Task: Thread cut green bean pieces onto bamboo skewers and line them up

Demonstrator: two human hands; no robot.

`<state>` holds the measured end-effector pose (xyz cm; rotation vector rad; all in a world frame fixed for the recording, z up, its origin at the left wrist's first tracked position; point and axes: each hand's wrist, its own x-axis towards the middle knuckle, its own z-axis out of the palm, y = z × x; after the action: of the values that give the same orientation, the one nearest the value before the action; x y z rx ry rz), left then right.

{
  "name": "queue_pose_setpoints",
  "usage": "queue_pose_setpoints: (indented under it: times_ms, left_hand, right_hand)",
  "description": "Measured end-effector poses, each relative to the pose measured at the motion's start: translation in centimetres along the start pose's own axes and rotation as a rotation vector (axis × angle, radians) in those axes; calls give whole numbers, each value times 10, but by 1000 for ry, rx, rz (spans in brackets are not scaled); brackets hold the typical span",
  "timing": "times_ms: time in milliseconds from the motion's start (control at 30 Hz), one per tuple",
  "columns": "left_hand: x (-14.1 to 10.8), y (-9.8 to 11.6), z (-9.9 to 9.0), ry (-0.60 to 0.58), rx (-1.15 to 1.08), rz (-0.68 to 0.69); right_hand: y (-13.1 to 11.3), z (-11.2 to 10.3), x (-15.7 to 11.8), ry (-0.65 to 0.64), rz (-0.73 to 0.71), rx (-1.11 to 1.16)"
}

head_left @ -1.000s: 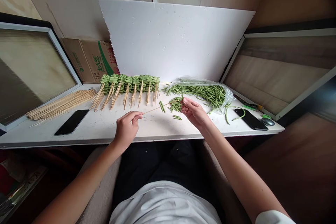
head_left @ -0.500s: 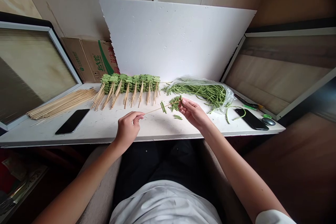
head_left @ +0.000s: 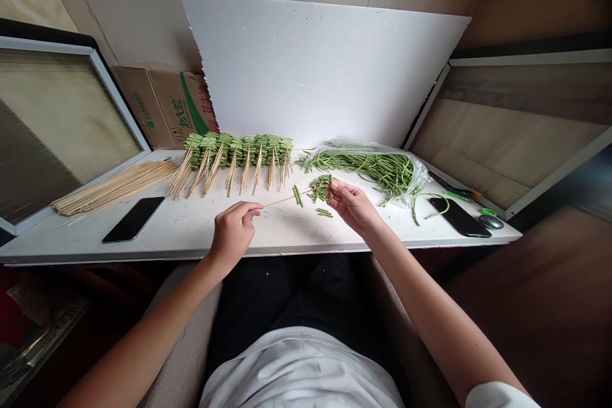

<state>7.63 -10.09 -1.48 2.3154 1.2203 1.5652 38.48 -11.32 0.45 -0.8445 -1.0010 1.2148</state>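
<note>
A thin wooden skewer (head_left: 280,201) is pinched in my left hand (head_left: 234,227) and slants up to the right. Short green bean pieces (head_left: 298,196) sit across its middle. At its far end my right hand (head_left: 352,205) pinches another bean piece (head_left: 329,180) upright between thumb and fingers. Behind the hands lies a small pile of cut beans (head_left: 318,187), with a few pieces (head_left: 324,212) nearer the front. Several loaded bean skewers (head_left: 239,152) are stacked at the back left, their bare ends pointing forward.
Bare skewers (head_left: 115,188) and a phone (head_left: 132,220) lie on the left of the white table (head_left: 287,241). Long beans (head_left: 377,166) in a plastic bag, a second phone (head_left: 461,218) and a dark round object (head_left: 491,222) are at right. A white board (head_left: 315,70) stands behind.
The view has shifted very slightly. Both hands keep their grip and place, with no clear movement of the skewer or beans.
</note>
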Motion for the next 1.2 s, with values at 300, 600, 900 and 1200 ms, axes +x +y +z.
queue_pose_setpoints:
  times_ms: [300, 600, 900, 1200]
  left_hand:
    - [-3, -4, 0, 11, 20, 35]
    - [-2, -5, 1, 46, 30, 111]
    - [-7, -2, 7, 75, 42, 222]
    - [-9, 3, 5, 104, 72, 309]
  right_hand:
    - [-2, 13, -5, 33, -61, -56]
    - [9, 11, -4, 59, -124, -130]
    - [30, 19, -7, 64, -130, -150]
    - [39, 37, -16, 2, -97, -131]
